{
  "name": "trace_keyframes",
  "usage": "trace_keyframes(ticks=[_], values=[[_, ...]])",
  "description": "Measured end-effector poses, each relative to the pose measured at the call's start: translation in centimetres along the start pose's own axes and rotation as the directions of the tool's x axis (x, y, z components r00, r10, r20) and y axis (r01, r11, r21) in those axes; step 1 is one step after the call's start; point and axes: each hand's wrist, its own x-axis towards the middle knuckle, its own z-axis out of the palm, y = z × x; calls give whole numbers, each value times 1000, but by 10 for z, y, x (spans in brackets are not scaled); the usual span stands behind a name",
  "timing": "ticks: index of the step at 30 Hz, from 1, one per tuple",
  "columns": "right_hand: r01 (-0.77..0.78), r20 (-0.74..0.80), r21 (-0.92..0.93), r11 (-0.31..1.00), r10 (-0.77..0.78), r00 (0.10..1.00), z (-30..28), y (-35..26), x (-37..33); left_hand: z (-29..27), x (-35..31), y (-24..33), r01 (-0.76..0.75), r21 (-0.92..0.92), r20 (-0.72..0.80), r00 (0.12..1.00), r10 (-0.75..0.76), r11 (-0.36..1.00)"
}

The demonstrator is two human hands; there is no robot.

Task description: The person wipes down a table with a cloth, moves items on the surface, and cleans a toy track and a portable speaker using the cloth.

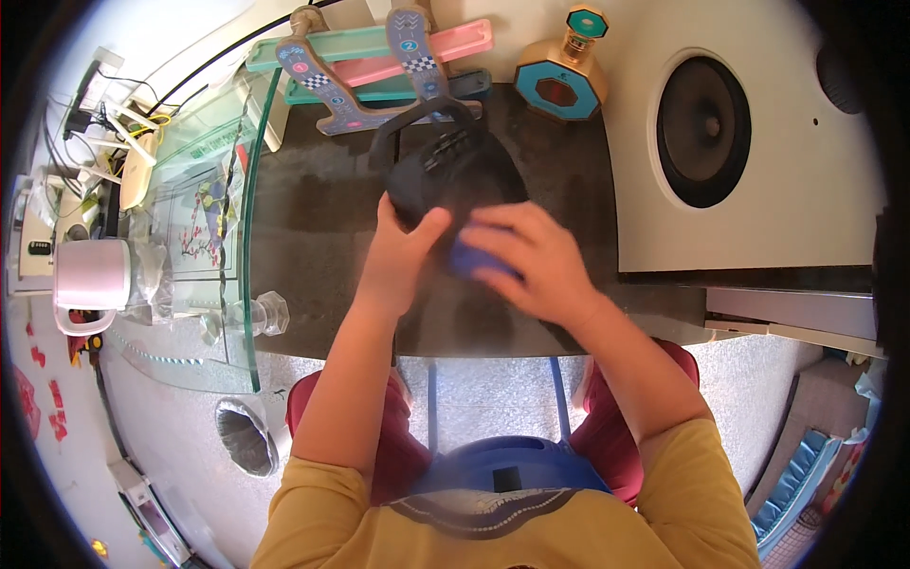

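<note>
Head view: over the dark counter (pixel 313 213), the left hand (pixel 406 248) has its grip closed on the edge of one black handled object (pixel 474 175); the right hand (pixel 531 256) has its grip wrapped round one blurred blue piece (pixel 471 260) at its near side. Behind stand one toy ramp (pixel 409 68) and one bottle (pixel 561 87); rightward, one white speaker (pixel 787 190).

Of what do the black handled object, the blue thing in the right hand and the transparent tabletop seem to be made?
Black handled object: perhaps plastic or fabric; dull-looking, but blur leaves it open.
Blue thing: matte, perhaps cloth or sponge; no shine shows, though blurred.
Transparent tabletop: probably glass, smooth, given its clear face and green edge.
</note>
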Motion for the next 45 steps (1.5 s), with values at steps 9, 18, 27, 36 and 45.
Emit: trace_keyframes(ticks=[9,18,27,36,45], values=[[-251,-257,-4,968,242,936,-20,21,5,7,0,-1,-102,47,39,994,100,994],[-215,-115,191,958,239,964,-39,28,3,-12,-2,15,-271,373,244,951,188,887],[-265,-310,104,959,284,907,-20,30,2,-5,-2,19,-229,389,177,969,171,892],[-205,-223,-93,974,181,958,0,15,0,9,-7,19,-180,539,26,980,197,823],[-310,-302,-87,947,272,914,-2,12,1,9,-2,-5,108,214,-111,990,-85,971]])
